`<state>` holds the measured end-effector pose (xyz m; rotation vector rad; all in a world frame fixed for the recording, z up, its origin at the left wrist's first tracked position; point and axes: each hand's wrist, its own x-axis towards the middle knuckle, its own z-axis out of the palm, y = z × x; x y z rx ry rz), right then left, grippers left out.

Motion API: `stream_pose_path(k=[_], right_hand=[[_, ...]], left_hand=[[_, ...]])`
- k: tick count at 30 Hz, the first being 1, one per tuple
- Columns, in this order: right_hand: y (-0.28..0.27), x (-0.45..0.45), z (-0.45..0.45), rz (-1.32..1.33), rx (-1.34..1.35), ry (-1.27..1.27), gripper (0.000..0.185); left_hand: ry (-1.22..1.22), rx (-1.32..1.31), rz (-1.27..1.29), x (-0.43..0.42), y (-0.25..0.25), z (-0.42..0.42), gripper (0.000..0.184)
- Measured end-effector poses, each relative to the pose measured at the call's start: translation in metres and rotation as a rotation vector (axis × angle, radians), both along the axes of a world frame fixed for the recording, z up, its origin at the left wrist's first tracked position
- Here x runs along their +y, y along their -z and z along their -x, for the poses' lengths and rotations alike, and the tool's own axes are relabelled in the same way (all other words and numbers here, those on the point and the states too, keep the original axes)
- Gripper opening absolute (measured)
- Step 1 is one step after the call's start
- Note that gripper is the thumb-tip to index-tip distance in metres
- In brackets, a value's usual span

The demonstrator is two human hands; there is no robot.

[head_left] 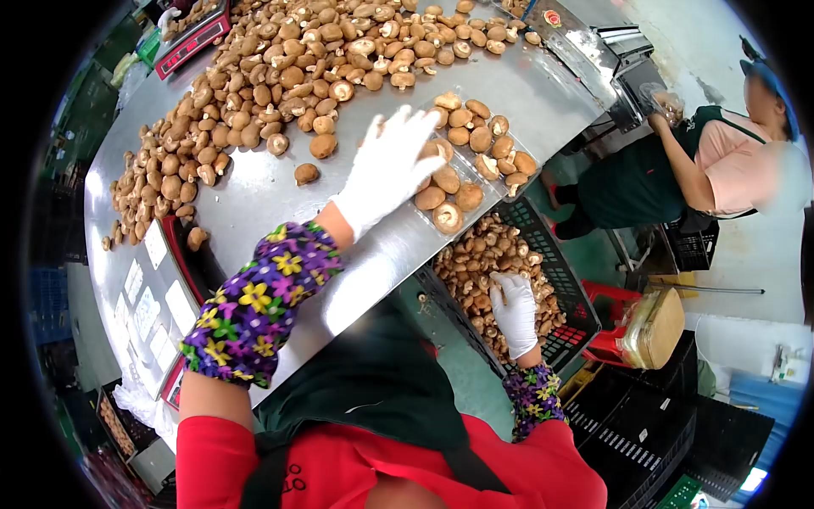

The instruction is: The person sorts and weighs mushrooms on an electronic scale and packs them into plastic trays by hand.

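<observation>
My left hand (392, 163), in a white glove, reaches over the steel table with its fingers spread. Its fingertips are beside brown-capped mushrooms (446, 178) in a clear plastic tray (484, 200). Another group of mushrooms (480, 138) lies close by in clear packaging, some caps up and some stems up. Below the table edge, my right hand (515, 316), also gloved, is down in a black crate (573, 297) full of smaller mushrooms (477, 265). Its fingers are curled together at the mushrooms' surface; what they pinch, if anything, is hidden.
A large mushroom heap (288, 68) covers the table's far side. A scale (153, 297) stands at the left, a red scale (193, 42) at the back. At right, a person (678, 170) works at a machine (623, 64), near a red stool (610, 322) and black crates (644, 424).
</observation>
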<state>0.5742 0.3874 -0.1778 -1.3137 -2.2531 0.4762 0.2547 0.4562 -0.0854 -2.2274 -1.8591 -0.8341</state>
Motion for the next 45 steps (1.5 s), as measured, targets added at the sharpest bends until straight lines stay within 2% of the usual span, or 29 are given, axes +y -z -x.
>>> stream_pose_path(k=[1, 3, 5, 6, 8, 10, 11, 13, 15, 16, 19, 21, 22, 23, 25, 26, 27, 29, 30, 32, 33, 35, 41, 44, 45], right_hand=[[-0.001, 0.000, 0.001, 0.000, -0.002, -0.011, 0.025], [-0.003, -0.002, 0.005, -0.011, 0.002, -0.022, 0.024], [-0.004, -0.003, 0.011, -0.024, 0.012, -0.044, 0.023], [-0.004, -0.006, 0.015, -0.004, 0.014, -0.065, 0.022], [-0.001, -0.013, 0.024, 0.038, 0.074, -0.128, 0.019], [-0.014, -0.018, 0.040, 0.061, 0.106, -0.229, 0.018], [-0.021, -0.023, 0.050, 0.061, 0.111, -0.283, 0.017], [-0.037, -0.030, 0.070, 0.044, 0.090, -0.377, 0.017], [-0.055, -0.035, 0.094, 0.043, 0.137, -0.450, 0.017], [-0.066, -0.035, 0.110, 0.017, 0.166, -0.489, 0.018], [-0.082, -0.034, 0.180, -0.069, 0.185, -0.572, 0.019], [-0.087, -0.019, 0.218, -0.139, 0.140, -0.647, 0.022], [-0.089, -0.008, 0.239, -0.172, 0.123, -0.660, 0.025], [-0.089, 0.005, 0.259, -0.200, 0.106, -0.665, 0.029], [-0.089, 0.023, 0.308, -0.260, 0.076, -0.541, 0.035], [-0.073, 0.045, 0.329, -0.277, 0.073, -0.507, 0.046], [-0.065, 0.056, 0.348, -0.291, 0.068, -0.516, 0.046], [-0.055, 0.066, 0.382, -0.383, -0.093, -0.223, 0.057], [-0.048, 0.069, 0.393, -0.410, -0.121, -0.180, 0.060], [-0.031, 0.070, 0.407, -0.424, -0.207, -0.049, 0.064], [-0.031, 0.062, 0.410, -0.399, -0.237, 0.010, 0.063], [-0.038, 0.041, 0.408, -0.400, -0.325, 0.081, 0.060], [-0.011, 0.054, 0.396, -0.484, -0.158, 0.024, 0.045], [-0.010, 0.053, 0.398, -0.466, -0.135, 0.011, 0.039], [-0.011, 0.053, 0.397, -0.454, -0.128, 0.003, 0.038]], left_hand=[[-0.077, -0.015, -0.011, -0.009, -0.015, 0.004, 0.053], [-0.099, -0.300, -0.023, -0.040, -0.045, 0.020, 0.035], [-0.160, -0.615, 0.004, -0.083, -0.062, 0.038, 0.028], [-0.168, -0.512, -0.013, -0.112, -0.082, 0.048, 0.021], [-0.281, -0.556, -0.045, -0.174, -0.092, 0.077, 0.012], [-0.521, -0.799, -0.163, -0.236, -0.101, 0.095, 0.014], [-0.628, -0.840, -0.157, -0.272, -0.113, 0.108, 0.017], [-0.901, -0.846, -0.305, -0.345, -0.111, 0.145, 0.020], [-1.180, -0.767, -0.397, -0.410, -0.123, 0.162, 0.021], [-1.255, -0.650, -0.415, -0.461, -0.109, 0.185, 0.021], [-1.351, -0.518, -0.591, -0.541, -0.075, 0.222, 0.019], [-1.466, -0.490, -0.587, -0.585, -0.064, 0.242, 0.017], [-1.501, -0.335, -0.582, -0.597, -0.059, 0.251, 0.016], [-1.528, -0.179, -0.562, -0.600, -0.059, 0.258, 0.015], [-1.525, -0.078, -0.380, -0.601, -0.056, 0.282, 0.014], [-1.495, -0.167, -0.277, -0.592, -0.051, 0.290, 0.014], [-1.452, -0.261, -0.185, -0.580, -0.042, 0.297, 0.014], [-1.430, -0.161, 0.166, -0.560, -0.026, 0.305, 0.012], [-1.428, -0.171, 0.151, -0.558, -0.013, 0.312, 0.012], [-1.518, 0.073, 0.479, -0.549, 0.015, 0.328, 0.012], [-1.511, 0.065, 0.462, -0.546, 0.024, 0.334, 0.012], [-1.550, 0.275, 0.418, -0.550, 0.038, 0.342, 0.011], [-1.457, 0.409, 0.522, -0.556, 0.036, 0.332, 0.013], [-1.430, 0.652, 0.597, -0.567, 0.050, 0.343, 0.013], [-1.395, 0.547, 0.574, -0.569, 0.044, 0.344, 0.012]])
